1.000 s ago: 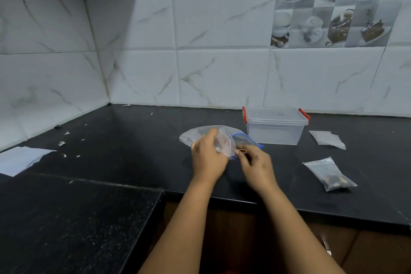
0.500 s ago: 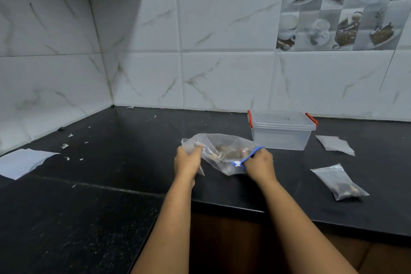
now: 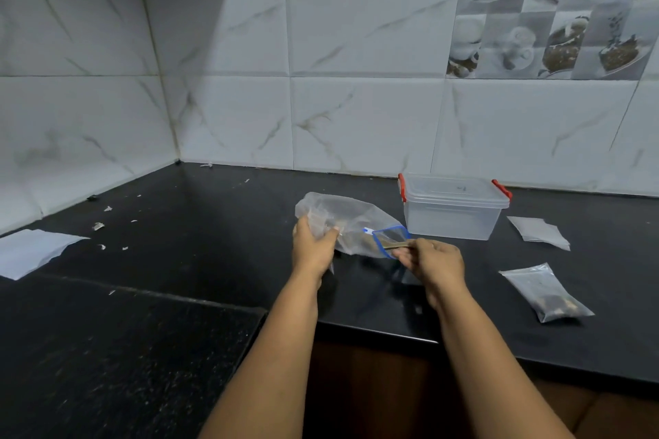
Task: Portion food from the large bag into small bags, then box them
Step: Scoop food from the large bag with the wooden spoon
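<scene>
Black counter (image 3: 199, 224) along a white tiled wall. Clear lidded box (image 3: 453, 207) with red clips standing at the back right, just behind the large bag (image 3: 351, 224) and close to its blue-rimmed mouth, not touching. Filled small bag (image 3: 545, 293) lying flat at right, well apart from the hands; flat empty small bags (image 3: 538, 232) beyond it, beside the box. White sheet (image 3: 34, 250) at far left; pale scraps (image 3: 99, 226) scattered between sheet and corner. Nothing lying between hands and box. Left hand (image 3: 313, 249) curled round the closed end of the large bag, holding it just above the counter. Right hand (image 3: 429, 260) at the bag's mouth, thumb and fingers pinching a thin brownish piece (image 3: 394, 245) that pokes across the rim; what the piece is, unclear. Half a second back: right hand gripping the blue rim itself, no piece in the fingers; left hand lower on the bag's left corner. Box, small bags and sheet unchanged.
</scene>
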